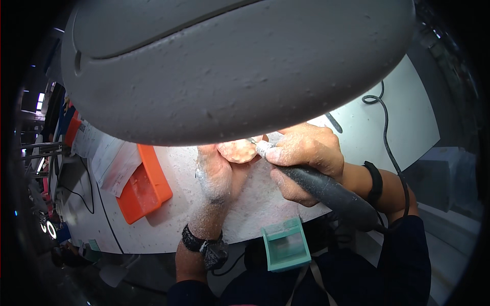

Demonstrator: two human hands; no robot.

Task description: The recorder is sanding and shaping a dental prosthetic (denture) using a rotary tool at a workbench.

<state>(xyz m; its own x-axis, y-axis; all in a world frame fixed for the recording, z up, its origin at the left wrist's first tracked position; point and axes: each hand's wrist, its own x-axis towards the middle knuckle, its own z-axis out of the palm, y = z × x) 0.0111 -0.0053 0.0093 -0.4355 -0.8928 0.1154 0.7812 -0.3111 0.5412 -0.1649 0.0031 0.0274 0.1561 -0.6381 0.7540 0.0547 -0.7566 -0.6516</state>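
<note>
My left hand point(214, 176) is closed round a pale pink, rounded dental model point(238, 151) with a bumpy edge. White dust coats that hand and wrist. My right hand point(309, 158) grips a dark rotary handpiece point(326, 191) like a pen, fingers near its dusty front end. The handpiece's thin metal bit point(251, 140) points at the model's right side, touching or very close to it. A big grey lamp hood point(240, 76) hides the far side of the model and some left fingertips.
White dust lies over the white table point(255, 214). An orange tray point(158, 186) with printed papers point(115, 163) stands at left. A green open box point(287, 247) juts from the front edge. The handpiece's black cord point(386, 132) loops at right, near a dark slim tool point(334, 123).
</note>
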